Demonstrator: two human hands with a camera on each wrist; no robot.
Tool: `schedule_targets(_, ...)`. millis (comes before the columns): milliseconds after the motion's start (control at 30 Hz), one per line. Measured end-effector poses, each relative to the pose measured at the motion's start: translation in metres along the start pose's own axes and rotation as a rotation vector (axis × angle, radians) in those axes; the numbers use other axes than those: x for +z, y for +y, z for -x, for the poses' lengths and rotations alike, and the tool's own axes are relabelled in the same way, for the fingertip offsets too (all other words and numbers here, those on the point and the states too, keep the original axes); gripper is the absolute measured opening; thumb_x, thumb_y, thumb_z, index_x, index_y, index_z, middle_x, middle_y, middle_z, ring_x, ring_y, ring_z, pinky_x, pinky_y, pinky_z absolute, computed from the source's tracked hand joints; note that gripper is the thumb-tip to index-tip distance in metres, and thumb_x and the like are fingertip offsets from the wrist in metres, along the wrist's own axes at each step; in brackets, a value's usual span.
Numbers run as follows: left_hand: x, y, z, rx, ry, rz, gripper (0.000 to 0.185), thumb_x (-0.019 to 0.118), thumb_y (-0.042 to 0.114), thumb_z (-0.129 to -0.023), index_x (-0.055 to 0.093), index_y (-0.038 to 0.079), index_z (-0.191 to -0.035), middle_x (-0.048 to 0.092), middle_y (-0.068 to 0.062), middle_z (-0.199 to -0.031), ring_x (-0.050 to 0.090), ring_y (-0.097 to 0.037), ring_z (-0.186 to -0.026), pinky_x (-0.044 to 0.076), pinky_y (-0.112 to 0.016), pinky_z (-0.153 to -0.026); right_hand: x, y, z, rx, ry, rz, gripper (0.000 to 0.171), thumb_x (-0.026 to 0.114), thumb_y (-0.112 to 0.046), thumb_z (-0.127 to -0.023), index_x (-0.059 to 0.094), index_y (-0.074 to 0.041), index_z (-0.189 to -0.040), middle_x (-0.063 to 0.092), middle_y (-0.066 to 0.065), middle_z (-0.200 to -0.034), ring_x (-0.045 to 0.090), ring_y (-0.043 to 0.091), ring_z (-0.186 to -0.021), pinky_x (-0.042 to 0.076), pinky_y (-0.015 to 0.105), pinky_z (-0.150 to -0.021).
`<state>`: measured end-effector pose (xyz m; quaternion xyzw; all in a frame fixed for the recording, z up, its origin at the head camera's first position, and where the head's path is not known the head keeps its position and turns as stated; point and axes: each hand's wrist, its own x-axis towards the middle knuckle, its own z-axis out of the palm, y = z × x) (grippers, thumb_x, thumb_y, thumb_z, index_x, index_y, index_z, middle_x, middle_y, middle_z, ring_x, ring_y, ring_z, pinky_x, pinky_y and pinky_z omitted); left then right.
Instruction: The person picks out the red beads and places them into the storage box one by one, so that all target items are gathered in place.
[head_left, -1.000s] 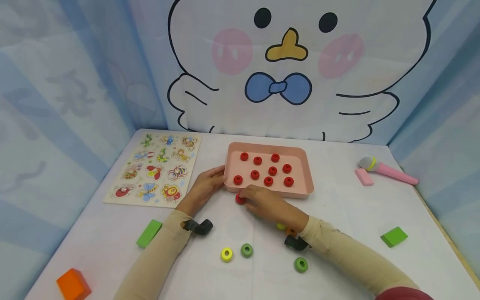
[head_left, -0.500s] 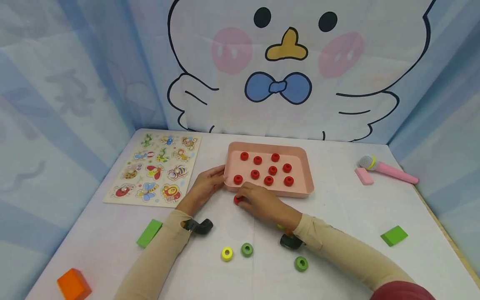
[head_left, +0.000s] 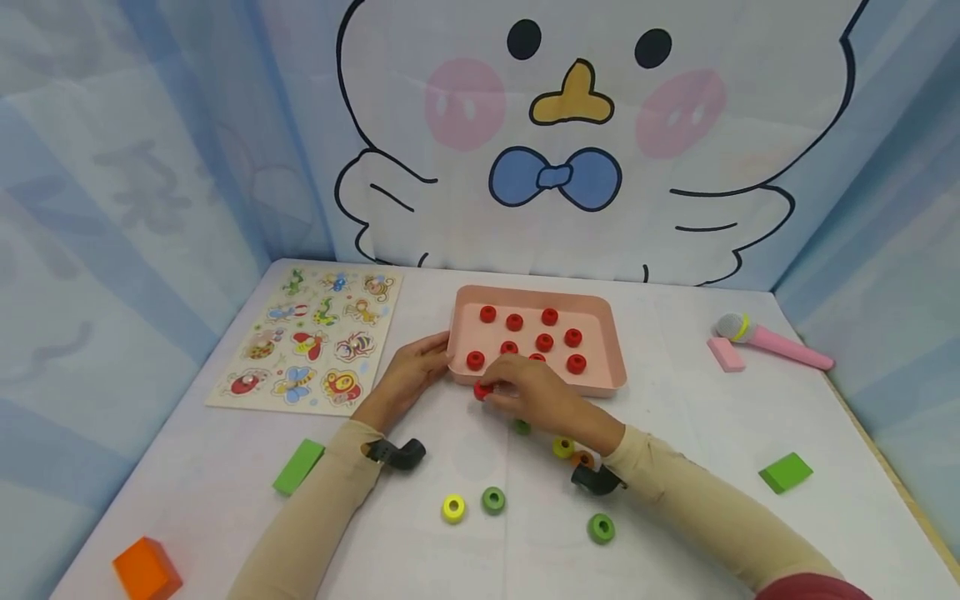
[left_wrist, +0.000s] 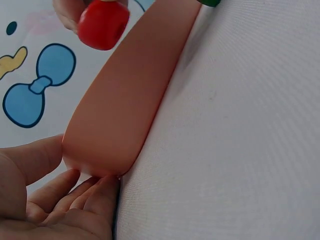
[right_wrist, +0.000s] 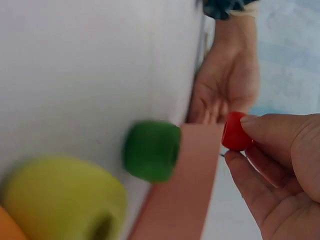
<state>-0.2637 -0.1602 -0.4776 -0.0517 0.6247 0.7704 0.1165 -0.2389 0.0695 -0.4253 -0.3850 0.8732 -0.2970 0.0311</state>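
Head view: my right hand [head_left: 536, 396] pinches a red ring [head_left: 483, 390] beside the tray [head_left: 611, 379] my left hand [head_left: 411, 372] steadies, nine red rings inside, green and yellow rings left on the desk [head_left: 712, 433].

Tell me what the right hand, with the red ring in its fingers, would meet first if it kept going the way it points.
Probably the near wall of the pink plastic tray: the right hand, pinching the red ring, points at it from close by, though depth is unclear.
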Motion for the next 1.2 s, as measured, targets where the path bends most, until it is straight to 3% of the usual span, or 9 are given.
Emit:
schedule_targets(133,-0.001,0.002,0.001,-0.007,0.011,0.006,0.050,0.056,0.004,-0.099,0.044,0.005,-0.147,0.044,-0.011,-0.150,0.044,-0.021,-0.134,0.040,-0.033,-0.108,-0.015,0.010,-0.012,-0.029,0.051,-0.070,0.023,0.077,-0.011,-0.087,0.071,-0.010,-0.109,0.066,-0.004,-0.104,0.062,0.012,-0.096,0.055,0.028,-0.088)
schedule_targets(367,-0.003,0.000,0.001,-0.010,0.007,0.037,0.051,0.057,0.003,-0.098,0.044,0.003,-0.147,0.044,-0.012,-0.150,0.044,-0.022,-0.135,0.039,-0.033,-0.108,-0.030,0.040,-0.046,0.078,0.096,-0.096,0.021,0.076,-0.011,-0.087,0.073,-0.008,-0.108,0.067,-0.001,-0.101,0.064,0.016,-0.096,0.056,0.031,-0.088)
schedule_targets(600,0.003,-0.002,0.002,-0.002,-0.029,0.067,0.053,0.057,0.001,-0.097,0.041,0.000,-0.147,0.042,-0.015,-0.150,0.043,-0.025,-0.135,0.039,-0.033,-0.109,-0.023,0.063,-0.066,0.237,-0.002,0.001,0.019,0.074,-0.019,-0.090,0.072,-0.013,-0.108,0.066,-0.002,-0.103,0.056,0.018,-0.094,0.053,0.029,-0.088)
schedule_targets(833,0.009,-0.003,0.004,0.000,-0.045,0.061,0.051,0.057,0.003,-0.098,0.042,0.001,-0.147,0.042,-0.014,-0.150,0.043,-0.024,-0.135,0.039,-0.033,-0.108,-0.017,0.070,-0.070,0.232,-0.054,0.067,0.021,0.073,-0.020,-0.091,0.071,-0.011,-0.110,0.063,0.000,-0.100,0.056,0.018,-0.087,0.054,0.025,-0.074)
schedule_targets(1000,0.010,-0.001,0.005,0.008,-0.054,0.060,0.051,0.055,0.002,-0.099,0.040,0.000,-0.148,0.040,-0.015,-0.151,0.042,-0.025,-0.136,0.038,-0.034,-0.110,-0.015,0.072,-0.071,0.227,-0.059,0.066,0.020,0.074,-0.018,-0.090,0.072,-0.011,-0.109,0.064,0.000,-0.099,0.056,0.018,-0.087,0.054,0.023,-0.074)
schedule_targets(1067,0.010,-0.001,0.007,0.008,-0.037,0.036,0.051,0.057,0.004,-0.098,0.042,0.001,-0.147,0.042,-0.014,-0.150,0.043,-0.024,-0.135,0.039,-0.033,-0.109,-0.014,0.072,-0.071,0.225,-0.058,0.070,0.020,0.074,-0.017,-0.090,0.072,-0.012,-0.110,0.064,0.000,-0.101,0.056,0.018,-0.088,0.055,0.023,-0.076)
schedule_targets(1200,0.008,-0.003,0.008,0.015,0.006,-0.106,0.052,0.060,0.009,-0.097,0.046,0.005,-0.146,0.046,-0.012,-0.147,0.047,-0.023,-0.132,0.040,-0.034,-0.108,-0.013,0.070,-0.069,0.242,-0.059,0.100,0.025,0.071,-0.022,-0.092,0.070,-0.013,-0.116,0.065,0.001,-0.108,0.057,0.017,-0.090,0.055,0.025,-0.079)
